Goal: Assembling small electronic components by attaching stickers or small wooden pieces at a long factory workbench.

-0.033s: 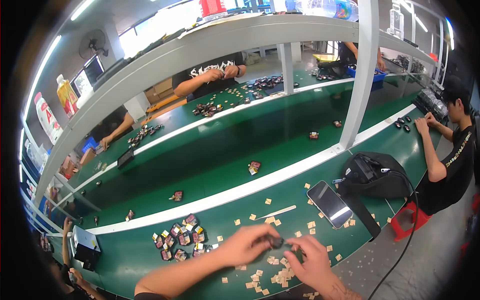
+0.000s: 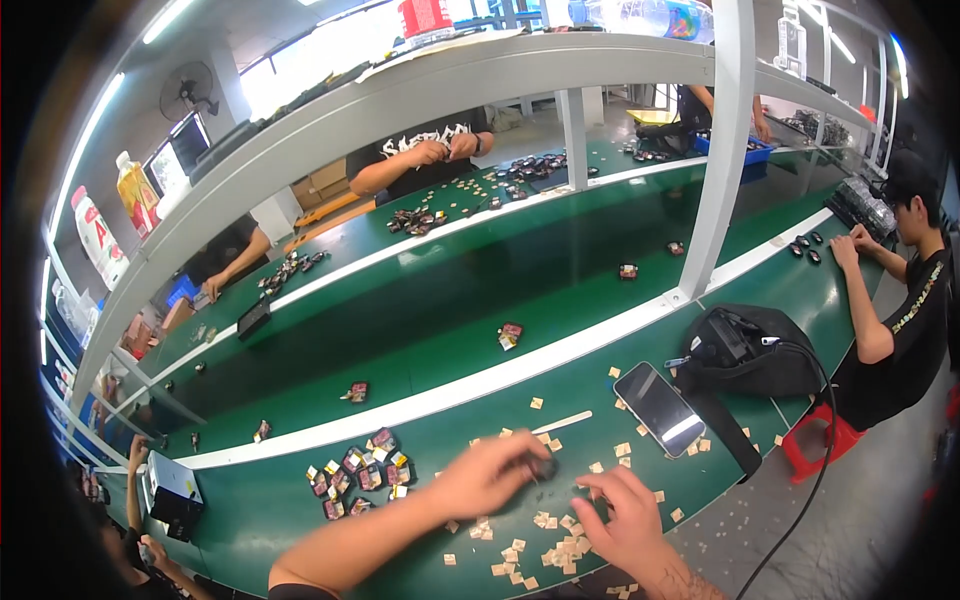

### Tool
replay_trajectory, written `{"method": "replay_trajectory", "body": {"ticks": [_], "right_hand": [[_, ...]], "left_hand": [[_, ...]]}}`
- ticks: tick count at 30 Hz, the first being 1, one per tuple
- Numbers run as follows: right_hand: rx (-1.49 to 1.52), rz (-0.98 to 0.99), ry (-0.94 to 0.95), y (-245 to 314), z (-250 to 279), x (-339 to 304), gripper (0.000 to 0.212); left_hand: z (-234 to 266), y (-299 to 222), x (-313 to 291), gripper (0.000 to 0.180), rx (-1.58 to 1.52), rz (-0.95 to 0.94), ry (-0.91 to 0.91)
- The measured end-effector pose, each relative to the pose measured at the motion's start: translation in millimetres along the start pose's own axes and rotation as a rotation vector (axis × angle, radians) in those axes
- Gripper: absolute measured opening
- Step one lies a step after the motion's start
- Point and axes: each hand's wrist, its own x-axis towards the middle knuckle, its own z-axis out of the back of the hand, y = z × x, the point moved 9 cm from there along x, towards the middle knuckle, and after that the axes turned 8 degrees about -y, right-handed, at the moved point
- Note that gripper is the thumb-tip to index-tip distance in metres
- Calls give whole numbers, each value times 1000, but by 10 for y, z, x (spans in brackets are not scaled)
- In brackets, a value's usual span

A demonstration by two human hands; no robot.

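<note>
Two hands low over green bench. My left hand, grip closed on small dark part, held just above bench near wooden stick. My right hand, fingers curled, resting on scattered tan chips; cannot tell what it grips. Cluster of dark-red pieces to left. Phone and black bag to right.

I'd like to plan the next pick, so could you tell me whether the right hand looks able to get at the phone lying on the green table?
Probably yes: the right hand is near the phone, with only small tan squares lying between them.
</note>
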Motion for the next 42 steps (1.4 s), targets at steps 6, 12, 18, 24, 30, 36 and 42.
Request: {"method": "replay_trajectory", "body": {"ticks": [6,12,18,24,30,36,42], "right_hand": [[-231,186,19,-92,-19,-41,17],[-276,411,21,-102,-99,-172,15],[-245,461,11,-19,-31,-214,12],[-232,455,13,-22,-143,-168,6],[-237,418,96,-48,-162,-191,8],[-185,352,48,-18,-127,-164,21],[-257,306,86,19,-148,-149,25]], "left_hand": [[1339,804,548,17,504,122,-529],[1622,1244,877,44,1094,260,-565],[877,629,1334,69,855,-203,-233],[788,942,1532,58,790,-186,-328],[648,972,1832,49,853,7,-324],[582,1052,1915,31,841,-6,-374],[384,324,1260,37,805,-250,-407]]}}
